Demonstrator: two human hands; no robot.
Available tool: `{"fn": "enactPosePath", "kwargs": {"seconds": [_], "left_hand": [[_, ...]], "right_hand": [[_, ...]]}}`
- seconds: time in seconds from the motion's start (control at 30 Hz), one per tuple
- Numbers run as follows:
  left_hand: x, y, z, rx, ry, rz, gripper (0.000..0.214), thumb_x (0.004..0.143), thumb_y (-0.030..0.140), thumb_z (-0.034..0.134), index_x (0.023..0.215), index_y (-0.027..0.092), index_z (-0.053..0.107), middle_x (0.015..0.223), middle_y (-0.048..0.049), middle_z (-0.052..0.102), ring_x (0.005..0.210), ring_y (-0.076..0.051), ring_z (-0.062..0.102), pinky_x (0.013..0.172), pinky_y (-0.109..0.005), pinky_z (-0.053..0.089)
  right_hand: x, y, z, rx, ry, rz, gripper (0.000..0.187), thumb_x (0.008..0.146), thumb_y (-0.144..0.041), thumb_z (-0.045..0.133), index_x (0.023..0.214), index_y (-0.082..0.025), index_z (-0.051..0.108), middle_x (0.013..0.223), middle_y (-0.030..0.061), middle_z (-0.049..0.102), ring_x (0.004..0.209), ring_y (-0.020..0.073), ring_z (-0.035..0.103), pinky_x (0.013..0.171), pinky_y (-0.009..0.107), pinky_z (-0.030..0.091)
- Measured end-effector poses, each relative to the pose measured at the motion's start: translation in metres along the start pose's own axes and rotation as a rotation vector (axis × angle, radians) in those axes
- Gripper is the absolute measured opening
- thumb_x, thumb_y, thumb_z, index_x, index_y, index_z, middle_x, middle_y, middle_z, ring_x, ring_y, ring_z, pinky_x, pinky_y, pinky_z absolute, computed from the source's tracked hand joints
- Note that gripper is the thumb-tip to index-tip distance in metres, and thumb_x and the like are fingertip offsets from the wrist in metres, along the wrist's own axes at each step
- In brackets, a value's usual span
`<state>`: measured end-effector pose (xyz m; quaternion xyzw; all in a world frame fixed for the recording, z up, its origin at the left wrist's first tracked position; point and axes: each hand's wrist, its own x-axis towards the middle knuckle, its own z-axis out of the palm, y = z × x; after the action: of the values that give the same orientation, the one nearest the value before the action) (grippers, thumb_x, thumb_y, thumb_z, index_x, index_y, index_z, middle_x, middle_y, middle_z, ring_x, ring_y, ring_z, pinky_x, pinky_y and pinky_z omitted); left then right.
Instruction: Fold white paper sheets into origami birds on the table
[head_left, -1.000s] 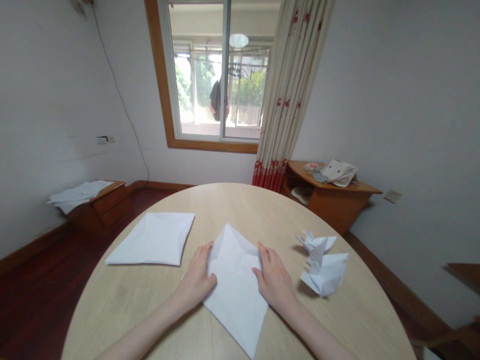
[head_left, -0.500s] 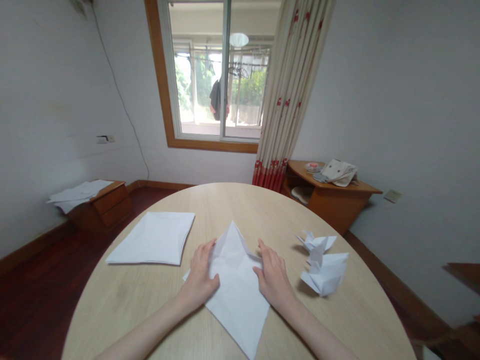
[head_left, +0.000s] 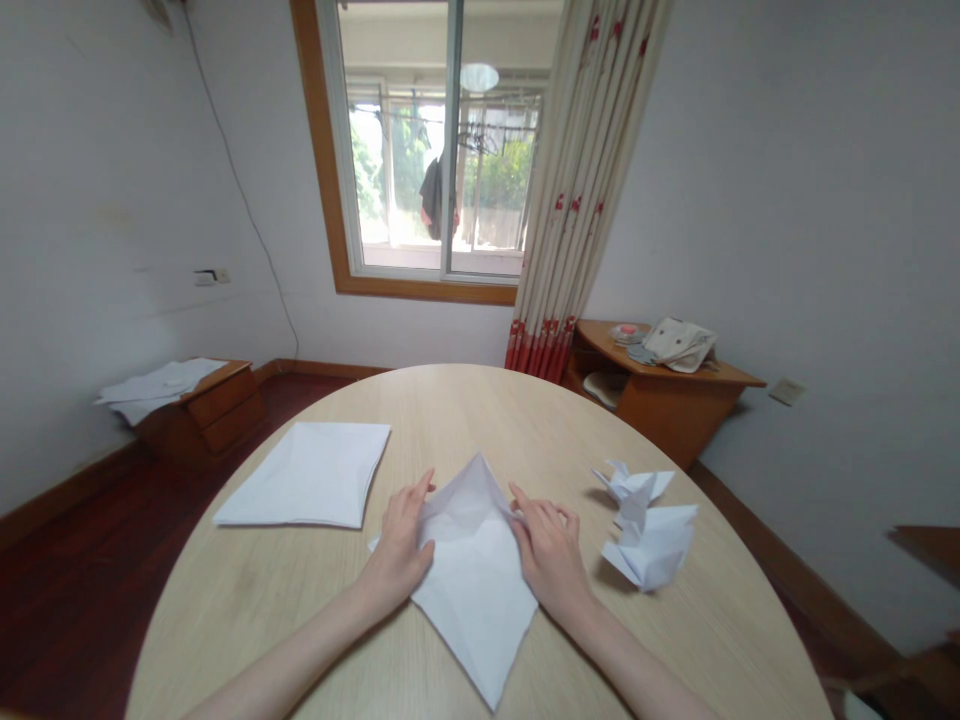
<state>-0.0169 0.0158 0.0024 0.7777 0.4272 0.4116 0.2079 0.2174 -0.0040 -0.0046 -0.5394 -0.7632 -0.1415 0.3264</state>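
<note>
A partly folded sheet of white paper (head_left: 474, 585) lies on the table between my hands, one corner pointing at me. Its far part bends upward into a raised peak. My left hand (head_left: 405, 535) holds the paper's left side, thumb on top and fingers along the outer edge of the raised part. On the right side, my right hand (head_left: 551, 545) grips the opposite edge, its fingers slightly curled and its thumb against the paper. A small tip of paper sticks out left of my left hand. The undersides of both hands are hidden.
Several folded paper figures (head_left: 651, 545) stand on the right of the round wooden table (head_left: 480, 400). A stack of white paper (head_left: 307, 475) lies at the left. Beyond are a low drawer cabinet (head_left: 214, 405), a corner desk (head_left: 675, 390), a curtain and a window.
The paper's far flap has opened wider and its peak has shifted slightly right and towards me. My right thumb has moved outward to the paper's edge; my left hand has barely moved.
</note>
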Motion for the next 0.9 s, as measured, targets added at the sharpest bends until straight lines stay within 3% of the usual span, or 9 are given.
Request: {"fn": "enactPosePath", "kwargs": {"seconds": [0.23,0.47,0.7,0.9], "left_hand": [[0.0,-0.008,0.0,0.006,-0.01,-0.057,0.088,0.069,0.006,0.048,0.15,0.021,0.021,0.112,-0.0094,0.058,0.106,-0.026,0.052,0.1,-0.046,0.039],[0.001,-0.008,-0.002,0.137,-0.028,-0.091,0.083,0.071,0.011,0.05,0.149,0.017,0.025,0.102,-0.0088,0.065,0.099,-0.028,0.057,0.095,-0.047,0.041],[0.001,-0.001,-0.004,0.136,-0.069,-0.086,0.082,0.071,0.008,0.048,0.149,0.021,0.025,0.109,-0.0071,0.066,0.102,-0.025,0.059,0.097,-0.043,0.04],[0.001,-0.005,-0.003,0.071,-0.054,-0.053,0.078,0.073,0.006,0.045,0.148,0.021,0.029,0.109,-0.0075,0.065,0.103,-0.023,0.059,0.096,-0.04,0.043]], "right_hand": [[0.001,0.002,-0.004,0.105,0.002,-0.021,0.051,0.083,0.001,0.033,0.126,-0.019,0.054,0.101,0.008,0.067,0.096,0.022,0.06,0.086,0.037,0.04],[0.001,0.0,-0.001,0.228,-0.052,0.037,0.042,0.09,-0.009,0.037,0.131,-0.018,0.042,0.106,0.011,0.063,0.097,0.0238,0.059,0.084,0.039,0.045],[-0.002,-0.001,0.005,0.133,-0.082,0.027,0.071,0.084,-0.01,0.048,0.147,-0.021,0.017,0.111,0.0114,0.06,0.099,0.0261,0.058,0.089,0.043,0.041],[-0.002,0.0,0.007,0.117,-0.073,-0.002,0.069,0.083,-0.006,0.044,0.147,-0.019,0.019,0.11,0.0123,0.06,0.103,0.0265,0.057,0.088,0.043,0.041]]}}
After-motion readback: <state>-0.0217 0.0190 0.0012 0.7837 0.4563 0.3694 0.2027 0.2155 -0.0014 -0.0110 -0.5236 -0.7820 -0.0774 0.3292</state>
